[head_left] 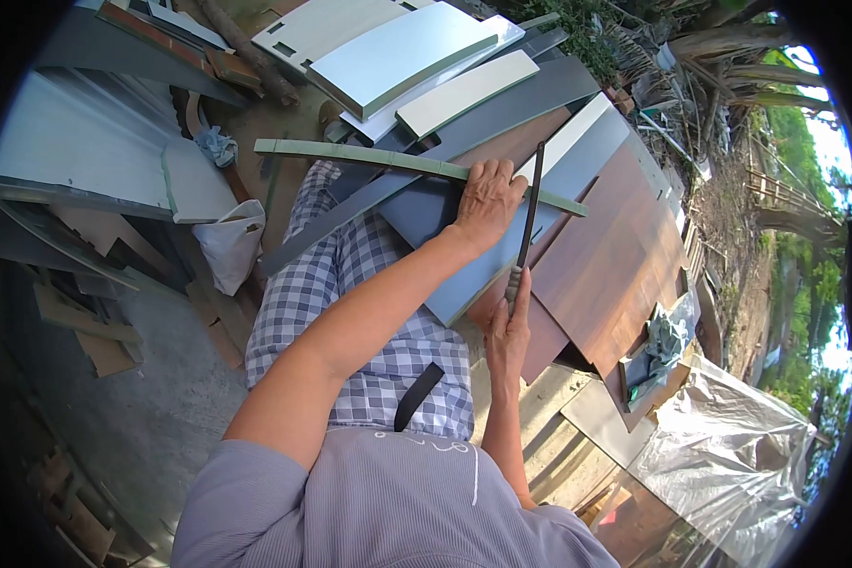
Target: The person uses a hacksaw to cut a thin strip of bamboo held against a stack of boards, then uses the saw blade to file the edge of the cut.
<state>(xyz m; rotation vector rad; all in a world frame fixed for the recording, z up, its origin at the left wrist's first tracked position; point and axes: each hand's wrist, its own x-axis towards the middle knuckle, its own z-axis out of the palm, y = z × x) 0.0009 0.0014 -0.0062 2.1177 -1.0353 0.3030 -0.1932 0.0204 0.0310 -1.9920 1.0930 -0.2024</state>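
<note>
My left hand (488,201) is closed over a long green bamboo strip (369,156), which runs from the upper left across to the right of my fingers. In my right hand (508,336) is a long knife (532,208) with a dark narrow blade and a wrapped grip. Its blade points away from me and crosses the bamboo strip in this view, just right of my left fingers. Below both hands lies a pile of boards, among them a blue-grey panel (426,260) and a brown wood-grain panel (625,256).
White boards (402,52) are stacked at the top. On the left are a pale curved sheet (90,133) and a white bag (229,248). Clear plastic sheeting (719,421) lies at the lower right, near a crumpled grey cloth (667,341). My checked trousers (303,312) are beneath my left arm.
</note>
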